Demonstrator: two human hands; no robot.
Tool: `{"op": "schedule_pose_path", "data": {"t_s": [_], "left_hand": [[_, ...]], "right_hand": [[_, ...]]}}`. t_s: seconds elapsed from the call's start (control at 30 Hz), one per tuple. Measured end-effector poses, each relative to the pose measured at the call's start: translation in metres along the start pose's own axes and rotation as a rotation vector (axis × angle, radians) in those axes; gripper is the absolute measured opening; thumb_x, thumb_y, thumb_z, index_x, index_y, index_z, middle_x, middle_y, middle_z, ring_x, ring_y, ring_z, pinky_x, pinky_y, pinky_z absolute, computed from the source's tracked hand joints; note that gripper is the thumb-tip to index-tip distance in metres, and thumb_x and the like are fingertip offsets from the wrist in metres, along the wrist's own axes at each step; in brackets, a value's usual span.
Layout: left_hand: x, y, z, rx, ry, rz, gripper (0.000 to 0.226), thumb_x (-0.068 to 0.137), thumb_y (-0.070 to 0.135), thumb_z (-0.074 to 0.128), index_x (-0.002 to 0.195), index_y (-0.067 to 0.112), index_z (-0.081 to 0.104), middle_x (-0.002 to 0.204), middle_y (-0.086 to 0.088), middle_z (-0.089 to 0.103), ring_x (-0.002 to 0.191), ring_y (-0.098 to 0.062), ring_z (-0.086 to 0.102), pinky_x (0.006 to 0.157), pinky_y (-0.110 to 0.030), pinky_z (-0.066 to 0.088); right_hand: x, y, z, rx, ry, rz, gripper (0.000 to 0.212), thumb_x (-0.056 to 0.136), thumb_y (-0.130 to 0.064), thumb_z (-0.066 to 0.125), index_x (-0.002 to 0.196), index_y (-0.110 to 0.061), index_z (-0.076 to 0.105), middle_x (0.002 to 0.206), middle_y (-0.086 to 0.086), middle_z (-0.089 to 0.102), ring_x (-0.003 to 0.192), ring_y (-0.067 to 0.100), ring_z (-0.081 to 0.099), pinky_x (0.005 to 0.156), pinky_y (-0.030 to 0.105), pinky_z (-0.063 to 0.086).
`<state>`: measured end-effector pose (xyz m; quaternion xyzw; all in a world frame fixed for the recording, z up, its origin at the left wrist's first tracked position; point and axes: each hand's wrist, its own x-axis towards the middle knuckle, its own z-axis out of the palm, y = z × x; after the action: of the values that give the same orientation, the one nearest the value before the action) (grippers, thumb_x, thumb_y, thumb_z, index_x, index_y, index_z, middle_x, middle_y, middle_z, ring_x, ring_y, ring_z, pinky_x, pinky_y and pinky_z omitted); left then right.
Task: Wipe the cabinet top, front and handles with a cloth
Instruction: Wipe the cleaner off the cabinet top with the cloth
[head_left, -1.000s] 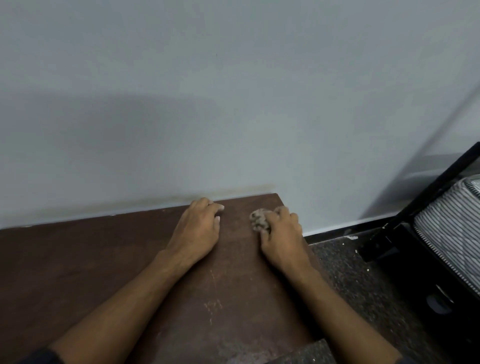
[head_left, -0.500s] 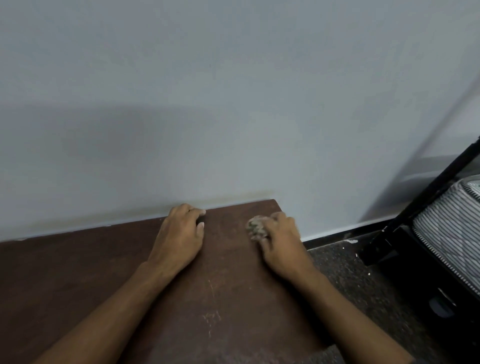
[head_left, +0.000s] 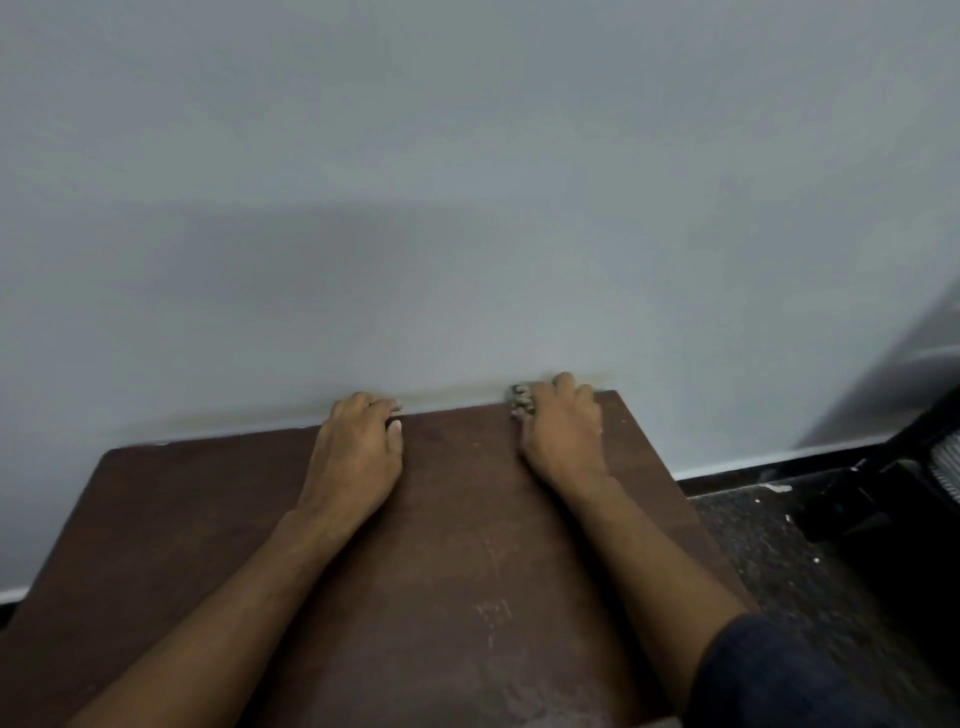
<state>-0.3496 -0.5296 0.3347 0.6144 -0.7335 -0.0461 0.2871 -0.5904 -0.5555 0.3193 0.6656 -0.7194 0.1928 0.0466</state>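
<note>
Head view: dark brown worn wooden cabinet top (head_left: 441, 545), back edge against a pale grey painted wall (head_left: 467, 208). Left hand (head_left: 356, 452) lies palm-down near the back edge, fingers (head_left: 387, 408) curled loosely at the wall line, grasping nothing; it looks like a brace. Right hand (head_left: 563, 431) is at the back edge toward the right corner, fingers clenched round a small crumpled grey-beige cloth (head_left: 521, 400), which peeks out on the thumb side and touches the top right at the wall. Scuffed pale marks (head_left: 491, 608) show mid-top, nearer the person. Dark speckled floor (head_left: 753, 530) lies to the right.

Step in hand, judged: wiping the top's rear strip. To do it well: press the wad flat, run it along the wall seam into the corner, then overlap strokes toward the front over the scuffs. Spreading the cloth out would cover more. Front and handles not in view.
</note>
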Motion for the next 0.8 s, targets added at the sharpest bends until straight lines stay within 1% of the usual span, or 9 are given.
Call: {"op": "schedule_pose_path", "data": {"t_s": [0.13, 0.23, 0.3, 0.37, 0.47, 0.53, 0.6, 0.7, 0.8], "left_hand": [[-0.006, -0.008, -0.010, 0.038, 0.045, -0.085, 0.029, 0.092, 0.007, 0.054, 0.117, 0.004, 0.067, 0.109, -0.016, 0.064, 0.105, -0.036, 0.055, 0.092, -0.045, 0.045], [-0.011, -0.013, -0.021, 0.008, 0.080, -0.159, 0.031, 0.086, 0.001, 0.052, 0.112, 0.004, 0.068, 0.107, -0.019, 0.064, 0.104, -0.039, 0.054, 0.091, -0.045, 0.045], [-0.013, -0.023, -0.026, 0.033, 0.087, -0.203, 0.032, 0.086, 0.002, 0.054, 0.114, 0.006, 0.068, 0.111, -0.018, 0.064, 0.107, -0.038, 0.054, 0.094, -0.044, 0.044], [-0.015, -0.029, -0.026, 0.063, 0.045, -0.208, 0.031, 0.087, 0.006, 0.057, 0.116, 0.007, 0.068, 0.113, -0.016, 0.063, 0.109, -0.035, 0.053, 0.097, -0.043, 0.043], [-0.018, -0.026, -0.020, 0.031, -0.011, -0.170, 0.029, 0.091, 0.014, 0.059, 0.118, 0.011, 0.067, 0.115, -0.009, 0.063, 0.113, -0.028, 0.053, 0.100, -0.040, 0.042], [-0.018, -0.020, -0.016, 0.026, -0.022, -0.147, 0.030, 0.092, 0.016, 0.057, 0.120, 0.012, 0.067, 0.115, -0.008, 0.063, 0.113, -0.027, 0.053, 0.099, -0.040, 0.043], [-0.016, -0.015, -0.013, 0.041, -0.025, -0.144, 0.030, 0.092, 0.016, 0.056, 0.120, 0.011, 0.066, 0.113, -0.009, 0.063, 0.111, -0.029, 0.054, 0.096, -0.042, 0.044], [-0.013, -0.010, -0.012, 0.062, -0.027, -0.137, 0.029, 0.091, 0.011, 0.053, 0.116, 0.009, 0.067, 0.109, -0.013, 0.062, 0.107, -0.033, 0.054, 0.092, -0.044, 0.044], [-0.011, -0.012, -0.016, 0.046, -0.016, -0.120, 0.029, 0.091, 0.012, 0.056, 0.118, 0.009, 0.066, 0.111, -0.012, 0.062, 0.109, -0.031, 0.053, 0.095, -0.043, 0.044]], "right_hand": [[-0.024, -0.111, 0.020, 0.083, 0.039, -0.189, 0.019, 0.085, -0.026, 0.057, 0.097, -0.014, 0.067, 0.103, 0.011, 0.056, 0.090, 0.033, 0.053, 0.071, 0.040, 0.046], [-0.038, -0.160, 0.025, 0.197, -0.051, -0.419, 0.027, 0.092, -0.024, 0.047, 0.110, -0.012, 0.063, 0.108, 0.011, 0.054, 0.094, 0.032, 0.050, 0.075, 0.043, 0.045], [-0.037, -0.157, 0.020, 0.223, -0.126, -0.497, 0.032, 0.091, -0.024, 0.050, 0.119, -0.012, 0.060, 0.115, 0.013, 0.052, 0.100, 0.033, 0.046, 0.083, 0.044, 0.043], [-0.026, -0.133, 0.017, 0.183, -0.134, -0.468, 0.037, 0.084, -0.024, 0.056, 0.119, -0.015, 0.061, 0.119, 0.013, 0.051, 0.104, 0.033, 0.047, 0.088, 0.043, 0.045], [-0.005, -0.089, 0.012, 0.144, -0.121, -0.236, 0.039, 0.085, -0.025, 0.057, 0.123, -0.018, 0.061, 0.124, 0.011, 0.049, 0.110, 0.033, 0.046, 0.094, 0.042, 0.044], [-0.005, -0.082, 0.011, 0.115, -0.094, -0.133, 0.038, 0.087, -0.024, 0.055, 0.124, -0.018, 0.060, 0.127, 0.011, 0.048, 0.112, 0.033, 0.045, 0.095, 0.044, 0.042], [-0.017, -0.098, 0.010, 0.119, -0.097, -0.191, 0.036, 0.088, -0.025, 0.055, 0.123, -0.017, 0.059, 0.127, 0.011, 0.048, 0.111, 0.034, 0.045, 0.093, 0.045, 0.042], [-0.041, -0.115, 0.011, 0.212, -0.169, -0.408, 0.041, 0.089, -0.029, 0.057, 0.129, -0.020, 0.058, 0.131, 0.009, 0.048, 0.111, 0.032, 0.044, 0.094, 0.046, 0.044], [-0.036, -0.089, 0.001, 0.208, -0.166, -0.402, 0.044, 0.086, -0.026, 0.059, 0.130, -0.022, 0.058, 0.132, 0.009, 0.048, 0.113, 0.031, 0.045, 0.097, 0.043, 0.044]]}}
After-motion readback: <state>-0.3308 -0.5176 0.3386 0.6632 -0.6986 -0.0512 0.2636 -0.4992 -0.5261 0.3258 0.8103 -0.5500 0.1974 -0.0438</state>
